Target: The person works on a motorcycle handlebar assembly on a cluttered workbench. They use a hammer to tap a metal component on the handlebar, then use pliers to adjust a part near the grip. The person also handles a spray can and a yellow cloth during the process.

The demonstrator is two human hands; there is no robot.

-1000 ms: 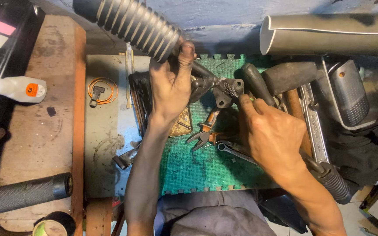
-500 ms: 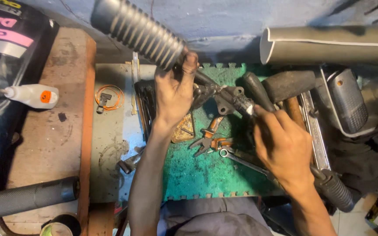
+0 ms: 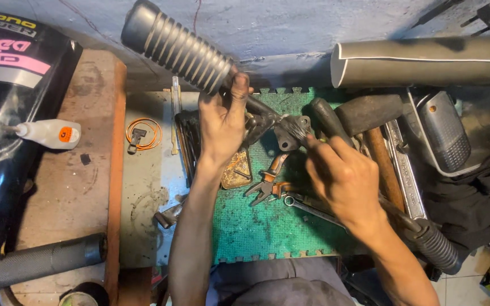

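- Both hands are busy above the green interlocking foam mat that covers the middle of the counter.
- Left hand is wrapped closed around the metal neck just below the black ribbed rubber footrest grip, which points up and to the left, away from the body.
- Right hand pinches a dark-handled tool whose tip meets the grey metal mounting bracket at the lower end of the footrest assembly; the fingers are curled tight, so it is closed on the tool.
- Held clear of the mat between the two hands, the assembly looks stiff and fairly heavy: steel core, bracket with bolt holes.
- Its ribbed rubber sleeve likely gives a sure, slightly yielding hold, while the bare bracket looks greasy and may slip, so the sleeve or the neck beside it seems the better place to hold.
- Orange-handled pliers and a steel spanner lie on the mat under the hands.
- A rubber mallet with a wooden handle rests to the right, and a small white glue bottle lies on the wooden board to the left.
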